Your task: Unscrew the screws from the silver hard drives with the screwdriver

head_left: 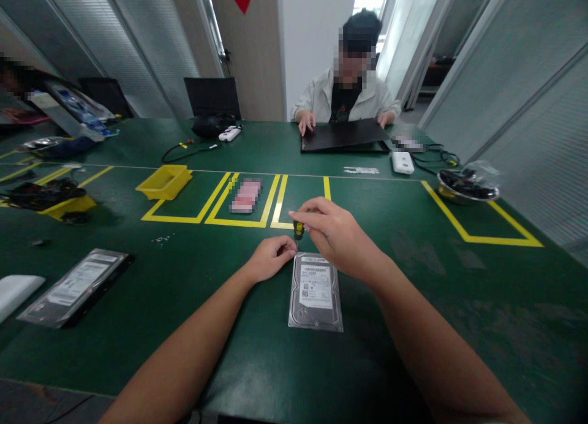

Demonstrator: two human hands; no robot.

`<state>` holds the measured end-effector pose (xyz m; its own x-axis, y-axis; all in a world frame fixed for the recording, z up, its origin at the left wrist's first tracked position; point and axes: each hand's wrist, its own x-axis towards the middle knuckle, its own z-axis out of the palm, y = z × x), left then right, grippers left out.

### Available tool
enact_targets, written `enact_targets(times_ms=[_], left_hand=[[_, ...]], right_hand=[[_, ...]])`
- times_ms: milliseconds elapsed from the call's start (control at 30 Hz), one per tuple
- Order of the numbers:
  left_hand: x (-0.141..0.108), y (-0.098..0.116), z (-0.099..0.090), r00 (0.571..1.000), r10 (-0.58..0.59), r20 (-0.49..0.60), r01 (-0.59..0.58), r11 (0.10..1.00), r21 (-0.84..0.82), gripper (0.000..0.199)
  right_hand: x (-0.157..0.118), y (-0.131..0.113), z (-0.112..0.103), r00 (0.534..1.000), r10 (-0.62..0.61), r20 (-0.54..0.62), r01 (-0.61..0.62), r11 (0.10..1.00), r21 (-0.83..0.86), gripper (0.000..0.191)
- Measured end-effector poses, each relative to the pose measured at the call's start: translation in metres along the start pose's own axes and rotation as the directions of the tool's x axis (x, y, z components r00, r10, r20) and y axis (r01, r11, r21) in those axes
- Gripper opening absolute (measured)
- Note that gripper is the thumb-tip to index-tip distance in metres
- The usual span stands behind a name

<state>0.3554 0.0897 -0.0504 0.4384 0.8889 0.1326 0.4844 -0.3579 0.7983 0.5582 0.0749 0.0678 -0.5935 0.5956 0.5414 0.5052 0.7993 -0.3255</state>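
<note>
Along this glossy green desk (395, 203), a silver rectangular hard drive (316, 289) with a white label lies flat between the forearms. The right hand (335, 228) has its fingers closed on a black-and-yellow screwdriver (298, 228) at the drive's far left corner; the left hand (272, 257) curls alongside, gripping what, I can't tell. A tilted shaft could skid into it; twisting could swivel the drive. Room spreads rightward; the near edge sits well apart.

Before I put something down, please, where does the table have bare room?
Two patches of the table look bare: right of the right forearm, nearer than the bowl; and between the left drive and left forearm. It is crowded at the far edge of the middle drive, around the left hand, right hand and screwdriver.
</note>
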Motion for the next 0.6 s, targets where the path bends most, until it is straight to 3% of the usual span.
enact_targets(times_ms=[600], left_hand=[[-0.0002,0.0007,0.0006,1.0,-0.022,0.003,0.022,1.0,-0.012,0.012]], right_hand=[[-0.0002,0.0007,0.0059,0.999,0.023,-0.05,-0.021,0.999,0.042,0.034]])
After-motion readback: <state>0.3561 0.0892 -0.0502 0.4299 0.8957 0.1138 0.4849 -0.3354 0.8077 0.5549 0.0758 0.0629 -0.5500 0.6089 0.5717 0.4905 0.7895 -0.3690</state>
